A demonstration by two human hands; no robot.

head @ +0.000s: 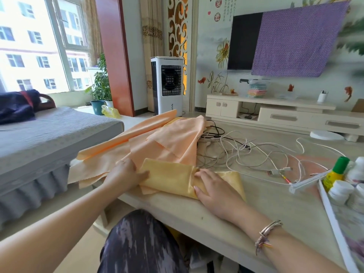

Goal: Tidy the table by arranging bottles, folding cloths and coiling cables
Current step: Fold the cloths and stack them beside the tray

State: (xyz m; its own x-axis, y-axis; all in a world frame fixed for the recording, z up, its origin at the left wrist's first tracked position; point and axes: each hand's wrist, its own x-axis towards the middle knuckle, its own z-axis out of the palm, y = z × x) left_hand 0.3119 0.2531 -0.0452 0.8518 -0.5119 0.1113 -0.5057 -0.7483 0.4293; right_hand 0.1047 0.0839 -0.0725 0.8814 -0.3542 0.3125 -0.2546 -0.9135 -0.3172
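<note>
Two hands press a folded yellow satin cloth (169,174) at the near edge of the pale table (246,219): left hand (126,174) and right hand (214,191), fingers nearly straight, flat on it. Behind lie peach cloths (167,138); tangled white cables (246,152) spread right.

A yellow cloth (169,174), folded into a flat oblong, lies near the front edge of the tabletop (275,209), overlapping a rumpled heap of peach cloths (157,140) that trails off the left side. Behind and to the right sprawl tangled cables (246,152) — white and black, uncoiled. At far right stand bottles (342,186) — several white-capped, one yellow with a green cap.
</note>
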